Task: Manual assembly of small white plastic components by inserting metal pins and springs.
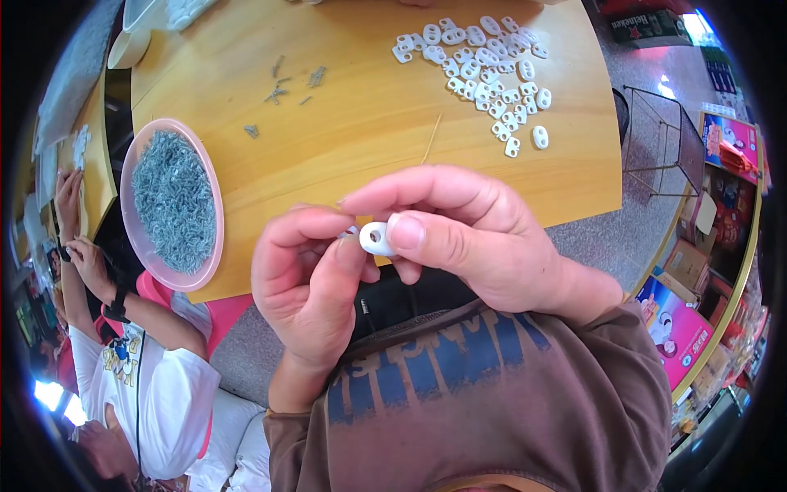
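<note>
Well, the person's right hand has its grip pinched on a small white holed piece, held up at the bench's near edge. Left hand fingers crowd narrowly against the piece's left end; whether that grip holds anything, I can't tell. Should the right thumb slide on that rounded surface, the piece might drop off the edge. And the pink basin of grey screws, crowding the near left corner, could spill if nudged.
</note>
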`<act>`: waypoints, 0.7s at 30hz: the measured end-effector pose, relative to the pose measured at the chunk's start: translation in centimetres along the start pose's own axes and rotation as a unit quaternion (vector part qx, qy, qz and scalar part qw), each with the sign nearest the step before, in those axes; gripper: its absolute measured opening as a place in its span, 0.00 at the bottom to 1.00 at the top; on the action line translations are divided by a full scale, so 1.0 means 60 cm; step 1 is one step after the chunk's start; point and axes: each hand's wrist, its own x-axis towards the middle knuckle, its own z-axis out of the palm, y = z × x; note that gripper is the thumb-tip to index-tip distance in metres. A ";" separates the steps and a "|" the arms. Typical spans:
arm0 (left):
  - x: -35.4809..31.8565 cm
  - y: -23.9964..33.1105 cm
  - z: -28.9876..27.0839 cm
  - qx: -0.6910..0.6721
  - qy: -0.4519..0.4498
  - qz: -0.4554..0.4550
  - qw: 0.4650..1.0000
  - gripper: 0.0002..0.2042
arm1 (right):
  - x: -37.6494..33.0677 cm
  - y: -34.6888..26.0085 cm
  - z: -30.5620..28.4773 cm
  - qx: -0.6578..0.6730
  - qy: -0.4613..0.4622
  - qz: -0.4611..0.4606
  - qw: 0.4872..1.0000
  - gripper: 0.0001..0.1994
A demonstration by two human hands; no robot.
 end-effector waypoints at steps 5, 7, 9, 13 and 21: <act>0.002 0.002 0.003 -0.026 0.003 0.001 1.000 0.08 | 0.001 0.002 -0.013 0.029 0.020 0.004 0.999 0.13; 0.000 0.002 0.001 -0.023 0.006 -0.004 1.000 0.08 | 0.000 0.000 -0.013 0.047 0.038 0.016 0.998 0.13; -0.001 0.002 0.001 -0.022 0.008 -0.008 1.000 0.08 | -0.002 -0.001 -0.013 0.043 0.043 0.022 0.998 0.13; -0.001 0.003 0.002 -0.035 0.016 -0.027 0.999 0.08 | -0.005 -0.001 -0.010 0.036 0.034 0.010 0.999 0.13; -0.001 0.002 0.002 -0.052 0.004 -0.038 0.998 0.09 | -0.003 0.013 -0.028 -0.149 0.023 -0.080 0.985 0.09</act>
